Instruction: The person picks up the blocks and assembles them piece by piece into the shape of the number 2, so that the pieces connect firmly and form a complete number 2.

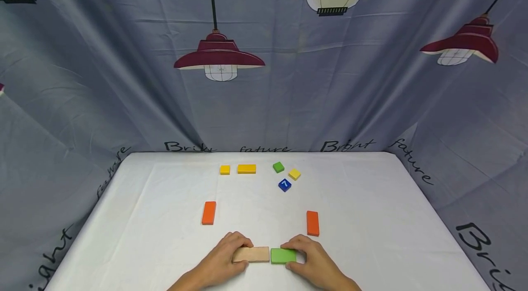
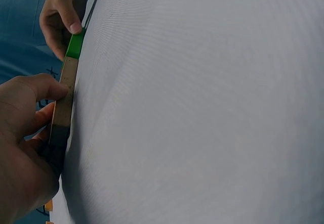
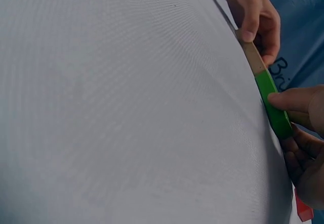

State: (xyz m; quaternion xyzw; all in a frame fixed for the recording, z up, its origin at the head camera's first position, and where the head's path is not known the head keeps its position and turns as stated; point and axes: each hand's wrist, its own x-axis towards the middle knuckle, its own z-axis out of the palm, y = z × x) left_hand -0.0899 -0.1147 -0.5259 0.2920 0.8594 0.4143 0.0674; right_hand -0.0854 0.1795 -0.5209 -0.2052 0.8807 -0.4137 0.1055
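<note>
a curtained-off workspace

grey-blue fabric (image 1: 280, 107), printed with dark red pendant lamps (image 1: 219, 58) and black lettering (image 1: 348, 145), hangs at the far, left and right sides of a white table (image 1: 363, 213); the room behind is hidden.

Green block (image 1: 278, 256), tan block (image 1: 258, 254), white tabletop (image 1: 255, 211), lamp-printed blue-grey curtain (image 1: 284, 103)

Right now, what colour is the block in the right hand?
The block is green, clearest in the head view.
</note>
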